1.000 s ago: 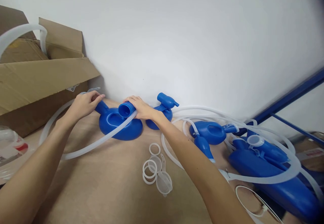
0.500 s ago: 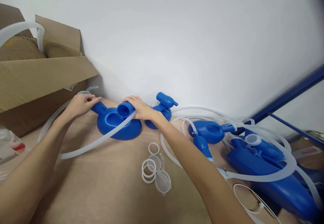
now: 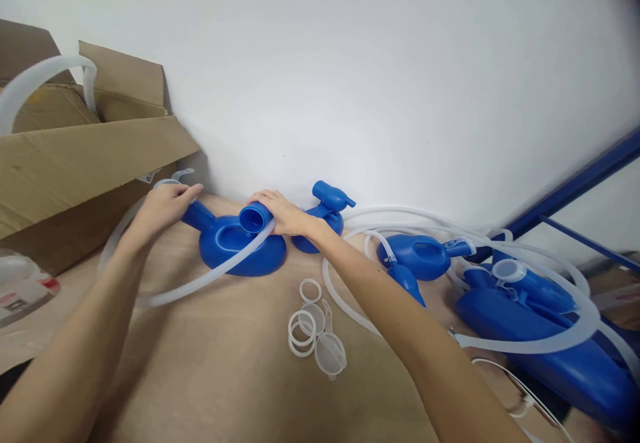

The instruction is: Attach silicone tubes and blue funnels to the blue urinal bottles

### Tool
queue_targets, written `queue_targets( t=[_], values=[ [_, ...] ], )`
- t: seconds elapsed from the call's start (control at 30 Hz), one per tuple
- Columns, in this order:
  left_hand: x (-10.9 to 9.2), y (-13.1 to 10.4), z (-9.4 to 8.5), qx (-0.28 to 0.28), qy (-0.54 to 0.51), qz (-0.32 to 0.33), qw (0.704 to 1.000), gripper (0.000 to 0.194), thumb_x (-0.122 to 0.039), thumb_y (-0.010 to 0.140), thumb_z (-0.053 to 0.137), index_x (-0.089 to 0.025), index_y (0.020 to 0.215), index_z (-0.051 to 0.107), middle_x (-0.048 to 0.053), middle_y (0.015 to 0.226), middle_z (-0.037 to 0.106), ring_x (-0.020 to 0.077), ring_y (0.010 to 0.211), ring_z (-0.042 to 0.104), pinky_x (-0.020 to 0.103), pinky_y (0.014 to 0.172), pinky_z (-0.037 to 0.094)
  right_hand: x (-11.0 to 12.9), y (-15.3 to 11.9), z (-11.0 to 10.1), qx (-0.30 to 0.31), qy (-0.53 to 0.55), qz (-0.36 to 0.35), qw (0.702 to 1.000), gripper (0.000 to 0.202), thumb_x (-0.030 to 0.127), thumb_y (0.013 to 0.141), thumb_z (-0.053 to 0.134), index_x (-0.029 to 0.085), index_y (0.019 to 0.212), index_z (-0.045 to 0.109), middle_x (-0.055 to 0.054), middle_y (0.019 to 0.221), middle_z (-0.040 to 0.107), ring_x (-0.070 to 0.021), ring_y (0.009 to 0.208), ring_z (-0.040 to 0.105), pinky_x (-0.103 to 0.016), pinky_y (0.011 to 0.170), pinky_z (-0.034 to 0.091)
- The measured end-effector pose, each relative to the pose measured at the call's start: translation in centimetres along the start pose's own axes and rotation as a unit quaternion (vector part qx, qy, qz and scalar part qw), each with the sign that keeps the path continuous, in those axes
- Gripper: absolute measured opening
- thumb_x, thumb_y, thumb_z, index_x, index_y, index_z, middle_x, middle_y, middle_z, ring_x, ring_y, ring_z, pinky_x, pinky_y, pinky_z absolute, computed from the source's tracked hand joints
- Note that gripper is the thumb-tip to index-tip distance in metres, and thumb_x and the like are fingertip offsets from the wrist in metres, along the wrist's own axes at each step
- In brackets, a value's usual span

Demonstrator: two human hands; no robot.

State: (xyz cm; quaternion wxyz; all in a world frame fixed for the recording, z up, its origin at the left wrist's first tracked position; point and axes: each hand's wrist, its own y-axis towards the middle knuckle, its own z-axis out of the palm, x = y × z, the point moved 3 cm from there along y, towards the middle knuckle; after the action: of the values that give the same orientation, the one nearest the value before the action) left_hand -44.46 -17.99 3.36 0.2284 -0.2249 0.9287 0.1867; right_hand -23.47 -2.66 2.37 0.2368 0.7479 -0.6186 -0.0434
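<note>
A blue plastic urinal bottle (image 3: 243, 256) lies on the table with its neck pointing up to the left. My left hand (image 3: 167, 208) is closed round the mouth of that neck, where a translucent cap (image 3: 169, 182) with a tab shows behind the fingers. My right hand (image 3: 283, 215) grips a blue tubular fitting (image 3: 255, 219), its open round end facing me, above the bottle. The same hand has a translucent hose (image 3: 220, 271) against the fitting; the hose curves down left behind my left forearm. How hose and fitting join is hidden.
Translucent rings and caps (image 3: 303, 333) lie in front. Another blue bottle with a fitting (image 3: 323, 223) stands by the wall. Several bottles with looped hoses (image 3: 417, 256) lie right, beside a blue metal rail (image 3: 575, 179). An open cardboard box (image 3: 95, 156) and plastic bag (image 3: 23, 286) are left.
The view has shifted slightly, so most things sit a little further right. My left hand has turned a little at the bottle's mouth. My right hand keeps its hold on the fitting.
</note>
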Motion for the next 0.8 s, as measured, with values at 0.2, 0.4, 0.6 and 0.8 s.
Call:
queue_targets(
  t=[0.2, 0.4, 0.6, 0.8],
  values=[
    [-3.5, -1.5, -1.6, -0.059, 0.131, -0.032, 0.989, 0.047, -0.059, 0.094, 0.041, -0.021, 0.069, 0.052, 0.008, 0.073, 0.058, 0.0273, 0.078, 0.055, 0.032, 0.067, 0.033, 0.4, -0.1, -0.1, 0.001, -0.011, 0.016, 1.000, 0.053, 0.014, 0.077, 0.070, 0.019, 0.126, 0.053, -0.013, 0.131, 0.059, -0.0293, 0.126, 0.051, -0.049, 0.115, 0.039],
    [-8.7, -5.3, -3.9, -0.034, -0.023, 0.076, 0.996, 0.049, -0.064, 0.089, 0.048, -0.022, 0.065, 0.057, 0.002, 0.062, 0.057, 0.0198, 0.063, 0.052, 0.031, 0.062, 0.037, 0.7, -0.1, -0.2, 0.005, -0.017, 0.034, 0.999, 0.055, 0.012, 0.077, 0.069, 0.020, 0.128, 0.051, -0.012, 0.133, 0.059, -0.0301, 0.128, 0.051, -0.050, 0.114, 0.039],
    [-16.5, -14.1, 4.7, 0.264, -0.069, 0.376, 0.885, 0.034, -0.050, 0.097, 0.058, -0.027, 0.073, 0.065, 0.003, 0.082, 0.071, 0.0206, 0.071, 0.063, 0.036, 0.062, 0.043, 0.7, -0.1, -0.2, 0.003, -0.006, 0.028, 1.000, 0.054, 0.014, 0.078, 0.069, 0.020, 0.128, 0.051, -0.012, 0.133, 0.059, -0.0299, 0.128, 0.051, -0.051, 0.114, 0.039],
    [-17.2, -14.4, 9.6, 0.306, -0.044, 0.430, 0.848, 0.012, -0.031, 0.092, 0.070, -0.023, 0.082, 0.068, 0.007, 0.099, 0.073, 0.0277, 0.100, 0.069, 0.038, 0.079, 0.049, 0.7, -0.2, -0.2, 0.002, -0.016, 0.028, 0.999, 0.055, 0.012, 0.077, 0.069, 0.021, 0.128, 0.050, -0.012, 0.134, 0.059, -0.0290, 0.129, 0.051, -0.049, 0.115, 0.039]
  ],
)
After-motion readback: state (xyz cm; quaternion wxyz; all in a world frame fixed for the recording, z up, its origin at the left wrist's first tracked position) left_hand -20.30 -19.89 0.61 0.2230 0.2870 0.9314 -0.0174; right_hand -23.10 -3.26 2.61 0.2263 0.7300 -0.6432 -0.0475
